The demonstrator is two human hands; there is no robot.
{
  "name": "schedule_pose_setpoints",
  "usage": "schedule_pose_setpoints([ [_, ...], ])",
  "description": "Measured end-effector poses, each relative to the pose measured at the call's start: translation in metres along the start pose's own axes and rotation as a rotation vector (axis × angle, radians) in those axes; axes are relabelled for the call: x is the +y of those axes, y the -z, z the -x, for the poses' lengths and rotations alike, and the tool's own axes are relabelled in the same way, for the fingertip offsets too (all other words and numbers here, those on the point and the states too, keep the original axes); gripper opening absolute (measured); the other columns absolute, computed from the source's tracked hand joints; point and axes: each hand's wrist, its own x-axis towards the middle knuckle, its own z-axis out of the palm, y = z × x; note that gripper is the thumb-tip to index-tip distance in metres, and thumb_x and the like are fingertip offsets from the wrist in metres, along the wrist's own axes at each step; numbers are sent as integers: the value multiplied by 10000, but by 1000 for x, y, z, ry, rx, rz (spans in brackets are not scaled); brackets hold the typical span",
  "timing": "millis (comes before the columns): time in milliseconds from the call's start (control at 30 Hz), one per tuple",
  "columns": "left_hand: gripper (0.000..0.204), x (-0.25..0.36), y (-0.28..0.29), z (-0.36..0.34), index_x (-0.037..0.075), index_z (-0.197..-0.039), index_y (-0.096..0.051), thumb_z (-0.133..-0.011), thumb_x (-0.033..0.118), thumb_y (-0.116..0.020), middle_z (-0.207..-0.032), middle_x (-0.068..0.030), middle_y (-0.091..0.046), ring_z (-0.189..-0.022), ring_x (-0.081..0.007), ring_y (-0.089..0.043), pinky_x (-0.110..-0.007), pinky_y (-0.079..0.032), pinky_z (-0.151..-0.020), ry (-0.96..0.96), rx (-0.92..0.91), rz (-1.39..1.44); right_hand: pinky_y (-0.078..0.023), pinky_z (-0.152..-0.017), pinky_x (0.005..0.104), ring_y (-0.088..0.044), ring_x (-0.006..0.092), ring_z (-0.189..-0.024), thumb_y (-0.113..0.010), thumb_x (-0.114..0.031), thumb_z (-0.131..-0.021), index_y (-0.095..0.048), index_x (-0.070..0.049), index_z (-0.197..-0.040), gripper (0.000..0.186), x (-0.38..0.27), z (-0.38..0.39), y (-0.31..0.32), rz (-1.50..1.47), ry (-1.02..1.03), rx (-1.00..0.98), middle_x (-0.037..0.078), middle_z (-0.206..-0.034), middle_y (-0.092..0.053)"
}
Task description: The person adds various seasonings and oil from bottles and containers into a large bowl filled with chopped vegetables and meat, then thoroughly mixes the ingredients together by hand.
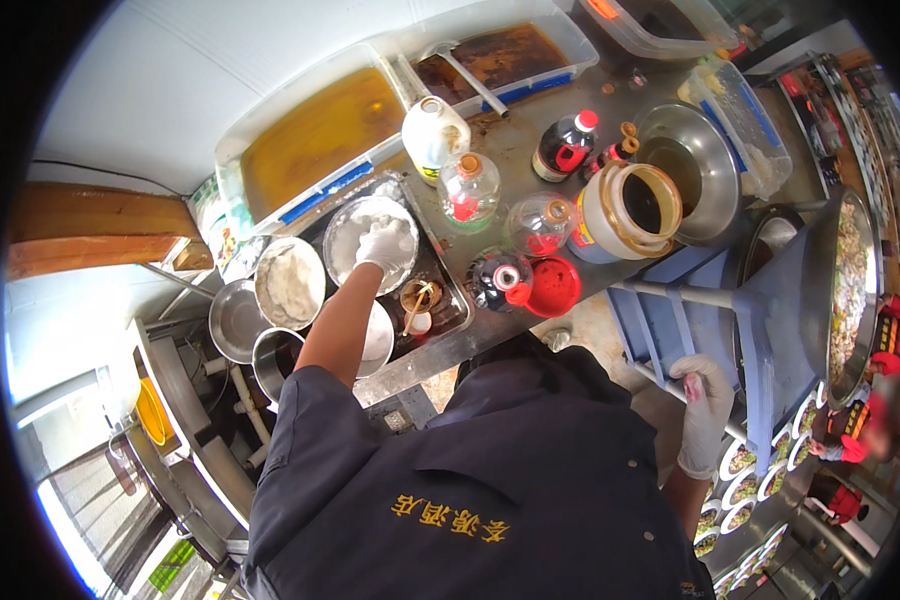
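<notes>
My left hand, in a white glove, reaches into a metal bowl of white powder. Its fingers blend into the powder, so whether they are closed cannot be told. The bowl stands in a dark metal tray on the counter. Beside it are another bowl with white contents and a small container with a stick-like tool in it. Out to the right, beside a blue cart, my gloved right hand is raised with curled fingers. A pinkish-red spot shows at them; what they hold is unclear.
Bottles, a red bowl, a brown-and-white crock of dark liquid and a steel basin crowd the counter. Behind are plastic tubs of brownish liquid. A large pan of chopped food and several filled bowls stand right, near other people.
</notes>
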Motion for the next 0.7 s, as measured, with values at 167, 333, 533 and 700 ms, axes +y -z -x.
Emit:
schedule_pose_setpoints([
  [167, 212, 0, -39, -19, 64, -947, -642, -818, 193, -534, -1026, -157, -623, -960, -335, -610, -478, -509, -808, -80, 269, -115, -438, -861, 275, -559, 126, -868, -559, -109, -925, -619, 14, -917, 137, 6, 7, 7, -68, -15, 53, 59, -893, -612],
  [333, 238, -49, -69, -49, 59, -952, -681, -861, 241, -557, -900, -149, -697, -820, -301, -669, -390, -522, -753, -272, 237, -184, -394, -733, 233, -516, 102, -786, -542, -156, -932, -604, 6, -891, 179, 5, 1, 8, -13, 30, 82, 34, -840, -595],
  [533, 133, -75, -6, -19, 8, -888, -678, -779, 82, -667, -819, -6, -636, -735, -99, -571, -253, -448, -670, -80, -180, 1135, -398, -739, 220, -519, 90, -799, -547, -128, -932, -608, 10, -921, 151, 15, -7, 20, -61, -24, 39, 33, -864, -596],
  [700, 176, -52, 28, 18, 38, -949, -640, -789, 86, -694, -833, -38, -645, -752, -120, -611, -268, -514, -673, -19, -65, 1453, -390, -700, 192, -500, 56, -773, -547, -113, -942, -616, 5, -941, 137, 13, -23, 21, -60, -17, -55, 22, -872, -599],
])
